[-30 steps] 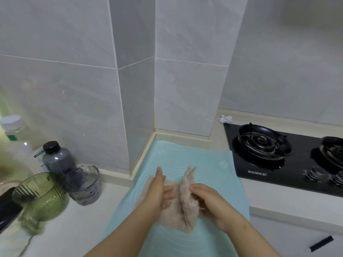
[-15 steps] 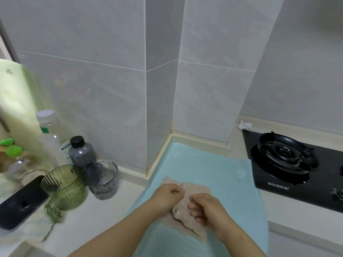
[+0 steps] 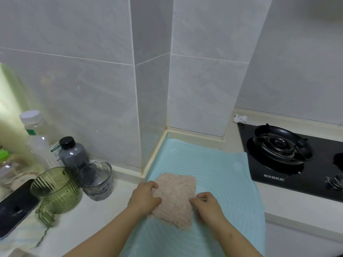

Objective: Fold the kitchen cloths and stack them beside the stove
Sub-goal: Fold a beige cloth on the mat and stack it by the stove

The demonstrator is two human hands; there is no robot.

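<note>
Pink and fuzzy, that's the pink cloth (image 3: 175, 199), and it's lying folded into a rough square on a pale teal mat (image 3: 219, 167) spread over the counter (image 3: 89, 219), right in the corner where the grey wall tiles step out. Both hands are on it. The left hand (image 3: 143, 198) sits at the cloth's left edge with its fingers curled in and gripping that edge, thumb up at the far-left corner. The right hand (image 3: 207, 206) is at the right edge, fingers bent and pinching the fabric there. The near corner of the cloth pokes out toward the camera between the two wrists, and the whole thing looks flat on the mat, not lifted. Off to the right, just beside the mat, is the black glass stove (image 3: 274, 175) with a round burner (image 3: 280, 145) on it, so the cloth is near the stove but not touching it. A little crumpled white scrap (image 3: 240, 118) sits at the stove's far-left corner against the wall. Over on the left there's a cluster of stuff: a ribbed green jug (image 3: 55, 190), a smoky grey cup (image 3: 96, 180) right next to it, a dark bottle (image 3: 72, 154) with a black cap behind those, a clear bottle (image 3: 36, 134) with a white cap further left, and a black phone (image 3: 14, 206) lying at the near-left edge.
</note>
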